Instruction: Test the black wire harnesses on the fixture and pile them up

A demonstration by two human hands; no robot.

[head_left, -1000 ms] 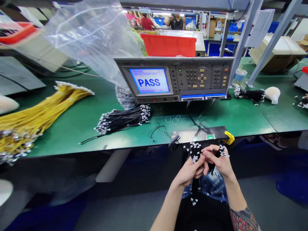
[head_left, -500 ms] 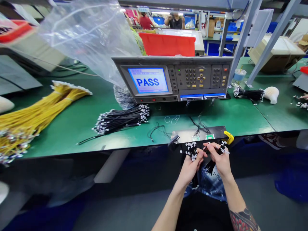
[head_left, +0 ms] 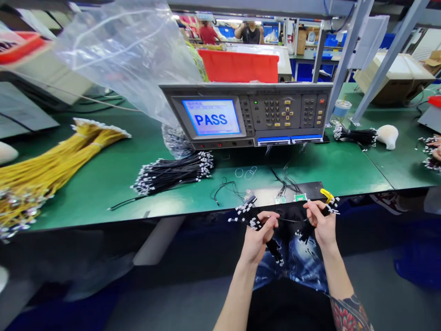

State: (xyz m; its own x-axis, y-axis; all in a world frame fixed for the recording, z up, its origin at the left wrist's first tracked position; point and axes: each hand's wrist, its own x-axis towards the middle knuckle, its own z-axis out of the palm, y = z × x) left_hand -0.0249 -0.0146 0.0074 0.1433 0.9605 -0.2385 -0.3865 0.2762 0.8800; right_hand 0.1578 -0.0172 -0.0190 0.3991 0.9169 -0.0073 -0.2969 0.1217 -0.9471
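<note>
My left hand (head_left: pixel 257 236) is closed on a bundle of black cables (head_left: pixel 274 248) with white connectors, which stick out above and below it. In my right hand (head_left: pixel 321 223) is a second bundle of black cables (head_left: pixel 305 234), its white ends by the yellow clip (head_left: pixel 327 196). One thin black cable (head_left: pixel 291 220) stretches between the fingers of both hands. Just beyond them, two green connector boards, one at the left (head_left: pixel 280 200) and one at the right (head_left: pixel 300 197), sit on the fixture (head_left: pixel 263 195) at the table edge. Wires run from the boards towards the tester (head_left: pixel 248 115), whose screen reads PASS.
On the green table (head_left: pixel 182 197) lie a black cable pile (head_left: pixel 172 172), yellow cables (head_left: pixel 69 161) and loose rings (head_left: pixel 251 173). Further right are a smaller black bundle (head_left: pixel 356 135) and a cup (head_left: pixel 342 109). Another person's hand (head_left: pixel 437 149) shows at the far right edge.
My hands have moved apart, left hand to the left and right hand slightly right. A single cable now spans the gap between them.
</note>
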